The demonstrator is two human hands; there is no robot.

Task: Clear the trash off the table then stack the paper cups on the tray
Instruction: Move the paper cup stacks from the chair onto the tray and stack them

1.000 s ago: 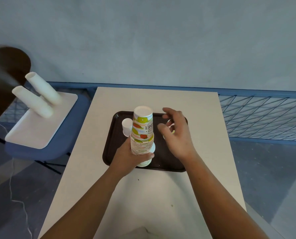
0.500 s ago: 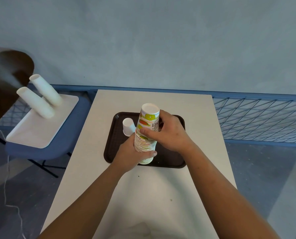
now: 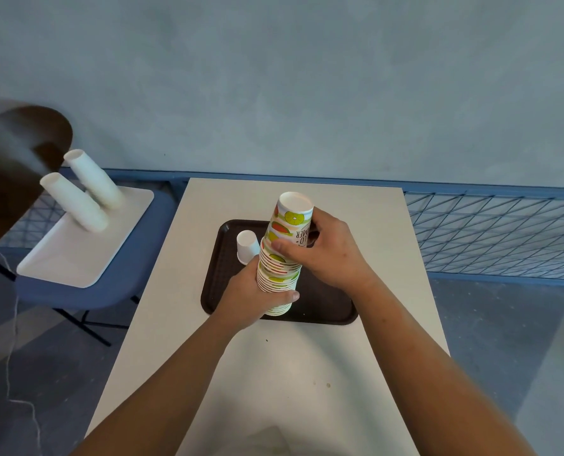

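A tall stack of upside-down paper cups point(image 3: 285, 245) with a fruit print stands on the dark brown tray point(image 3: 326, 307) in the middle of the white table point(image 3: 356, 373). My left hand point(image 3: 254, 297) is wrapped around the stack's lower part. My right hand point(image 3: 330, 251) grips the upper cups from the right. One small white cup point(image 3: 247, 246) stands upside down on the tray just left of the stack.
To the left, a blue chair point(image 3: 109, 291) carries a white tray point(image 3: 76, 255) with two stacks of white cups point(image 3: 86, 195) lying on their sides. A blurred dark brown object point(image 3: 14, 169) fills the far left. A blue wire fence point(image 3: 497, 235) runs behind the table.
My right hand came in from the right and closed on the upper part of the stack. The left hand kept its hold on the lower part.
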